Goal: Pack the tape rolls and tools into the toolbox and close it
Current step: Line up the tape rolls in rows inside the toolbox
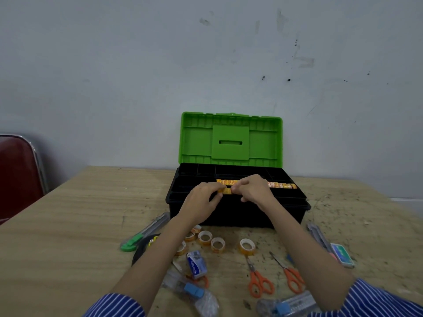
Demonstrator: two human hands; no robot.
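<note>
A black toolbox (238, 213) with its green lid (230, 138) raised stands at the back of the table. A row of orange tape rolls (281, 185) lies in its top tray. My left hand (201, 200) and my right hand (254, 191) meet over the tray and pinch a short stack of orange tape rolls (225, 191) between them. Several loose tape rolls (217, 244) lie on the table in front of the box. Two orange scissors (259, 283) (293, 277) lie at the front right.
A green utility knife (142, 234) and a black roll (143, 247) lie left of my arms. A staple box (196, 264), clear tape dispensers (192, 291) (288, 305), a grey cutter (319, 236) and a blue-green box (342, 253) lie around. A red chair (18, 175) stands at left.
</note>
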